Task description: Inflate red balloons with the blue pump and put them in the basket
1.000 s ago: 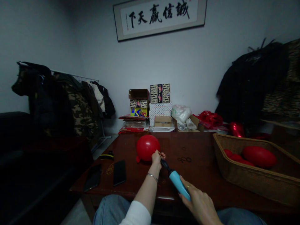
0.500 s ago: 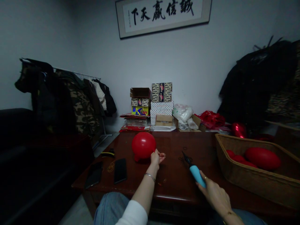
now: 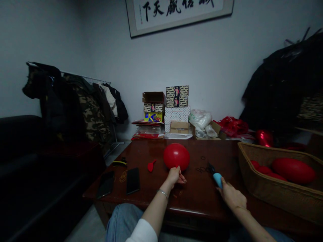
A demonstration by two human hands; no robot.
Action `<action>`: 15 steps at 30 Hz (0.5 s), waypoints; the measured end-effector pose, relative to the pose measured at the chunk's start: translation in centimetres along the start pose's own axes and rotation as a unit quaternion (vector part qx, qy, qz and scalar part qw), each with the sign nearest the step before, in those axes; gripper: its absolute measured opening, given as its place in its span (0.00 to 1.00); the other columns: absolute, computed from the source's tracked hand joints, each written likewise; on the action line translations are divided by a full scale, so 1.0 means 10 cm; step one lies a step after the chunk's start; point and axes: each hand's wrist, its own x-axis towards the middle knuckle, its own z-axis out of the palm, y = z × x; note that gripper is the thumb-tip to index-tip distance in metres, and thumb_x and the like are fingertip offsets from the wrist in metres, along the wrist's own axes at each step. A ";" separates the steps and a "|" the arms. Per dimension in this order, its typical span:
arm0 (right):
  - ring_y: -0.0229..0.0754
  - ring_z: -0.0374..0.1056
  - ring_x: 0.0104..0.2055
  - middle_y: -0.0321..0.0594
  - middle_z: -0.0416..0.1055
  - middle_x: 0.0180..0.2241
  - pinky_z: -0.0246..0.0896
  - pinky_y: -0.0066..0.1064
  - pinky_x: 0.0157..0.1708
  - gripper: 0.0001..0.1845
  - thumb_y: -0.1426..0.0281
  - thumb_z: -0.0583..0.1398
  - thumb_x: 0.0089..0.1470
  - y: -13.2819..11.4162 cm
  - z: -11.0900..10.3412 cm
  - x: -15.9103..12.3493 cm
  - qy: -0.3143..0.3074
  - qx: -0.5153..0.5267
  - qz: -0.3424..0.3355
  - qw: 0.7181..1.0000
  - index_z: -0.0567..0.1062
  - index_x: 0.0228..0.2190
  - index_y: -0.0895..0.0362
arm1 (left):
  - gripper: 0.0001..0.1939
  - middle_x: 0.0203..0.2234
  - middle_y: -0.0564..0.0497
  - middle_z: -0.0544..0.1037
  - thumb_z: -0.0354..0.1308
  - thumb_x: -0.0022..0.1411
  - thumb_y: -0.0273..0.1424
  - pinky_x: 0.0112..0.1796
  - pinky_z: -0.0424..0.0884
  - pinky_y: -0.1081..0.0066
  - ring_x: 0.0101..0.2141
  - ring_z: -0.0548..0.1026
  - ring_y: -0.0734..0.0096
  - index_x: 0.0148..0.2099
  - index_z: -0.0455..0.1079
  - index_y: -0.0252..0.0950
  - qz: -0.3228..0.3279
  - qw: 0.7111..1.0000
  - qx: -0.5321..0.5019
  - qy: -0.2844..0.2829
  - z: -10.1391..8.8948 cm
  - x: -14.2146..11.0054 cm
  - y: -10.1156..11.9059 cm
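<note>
My left hand (image 3: 176, 176) pinches the neck of an inflated red balloon (image 3: 176, 155), which hovers at or just above the tabletop; whether it touches I cannot tell. Off to the right, my right hand (image 3: 232, 194) is wrapped round a light-blue balloon pump (image 3: 217, 179) with a black nozzle pointing away from me. The nozzle is apart from the balloon. Left of the inflated balloon lies a small limp red balloon (image 3: 151, 166). Dark hair ties or rubber bands (image 3: 202, 169) lie between the balloon and the pump.
A wicker basket (image 3: 275, 195) with several red balloons stands on the right of the brown table (image 3: 202, 205). Two phones, a black one (image 3: 133, 180) and another (image 3: 105, 184), lie at left near yellow rubber bands (image 3: 123, 176). Stacked boxes (image 3: 177, 114) stand beyond the far edge.
The pump has come away from the balloon's neck and moved right with my right hand. My left hand has carried the balloon rightward, uncovering the limp red balloon.
</note>
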 end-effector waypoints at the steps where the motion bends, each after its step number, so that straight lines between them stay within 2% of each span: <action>1: 0.54 0.71 0.40 0.55 0.66 0.50 0.63 0.45 0.37 0.27 0.62 0.45 0.57 -0.01 0.02 0.01 0.002 -0.004 0.000 1.000 0.57 0.57 0.58 | 0.21 0.09 0.51 0.68 0.43 0.61 0.48 0.19 0.66 0.75 0.16 0.73 0.68 0.27 0.55 0.36 0.005 1.000 0.019 -0.001 0.00 -0.01 0.01; 3: 0.58 0.63 0.51 0.58 0.59 0.55 0.60 0.49 0.43 0.30 0.63 0.48 0.55 -0.08 0.03 0.01 0.018 -0.014 -0.001 1.000 0.55 0.58 0.59 | 0.21 0.08 0.51 0.68 0.42 0.61 0.48 0.18 0.65 0.75 0.15 0.72 0.68 0.26 0.54 0.36 0.015 0.998 0.054 0.001 -0.02 -0.04 0.04; 5: 0.59 0.44 0.62 0.54 0.47 0.61 0.52 0.54 0.50 0.33 0.62 0.51 0.54 -0.22 -0.03 -0.03 0.057 -0.024 -0.019 0.998 0.51 0.59 0.58 | 0.22 0.07 0.53 0.66 0.41 0.61 0.49 0.18 0.64 0.76 0.15 0.71 0.69 0.26 0.55 0.36 0.021 0.997 0.079 -0.011 -0.04 -0.07 0.09; 7: 0.55 0.35 0.64 0.52 0.43 0.63 0.46 0.55 0.54 0.34 0.62 0.50 0.54 -0.42 -0.16 -0.09 0.156 -0.020 -0.108 0.982 0.50 0.60 0.59 | 0.22 0.07 0.56 0.64 0.42 0.60 0.49 0.17 0.62 0.77 0.13 0.69 0.72 0.25 0.55 0.36 0.035 0.994 0.105 -0.021 -0.08 -0.12 0.15; 9: 0.51 0.31 0.65 0.50 0.39 0.64 0.44 0.51 0.56 0.36 0.62 0.50 0.54 -0.66 -0.33 -0.17 0.217 0.009 -0.212 0.953 0.46 0.61 0.59 | 0.21 0.08 0.58 0.62 0.45 0.59 0.47 0.16 0.60 0.77 0.11 0.65 0.75 0.24 0.55 0.36 0.047 0.990 0.125 -0.041 -0.10 -0.18 0.23; 11: 0.50 0.28 0.65 0.47 0.35 0.64 0.40 0.51 0.57 0.37 0.64 0.51 0.54 -0.89 -0.49 -0.24 0.246 0.021 -0.285 0.926 0.43 0.61 0.56 | 0.20 0.08 0.59 0.61 0.45 0.59 0.45 0.16 0.59 0.77 0.10 0.63 0.77 0.23 0.54 0.36 0.048 0.984 0.149 -0.087 -0.12 -0.24 0.31; 15: 0.53 0.26 0.65 0.46 0.32 0.65 0.32 0.56 0.58 0.41 0.66 0.55 0.50 -1.23 -0.66 -0.28 0.263 0.013 -0.345 0.901 0.42 0.61 0.54 | 0.18 0.09 0.59 0.60 0.45 0.59 0.41 0.17 0.61 0.75 0.11 0.63 0.77 0.21 0.55 0.36 0.050 0.959 0.232 -0.152 -0.10 -0.35 0.47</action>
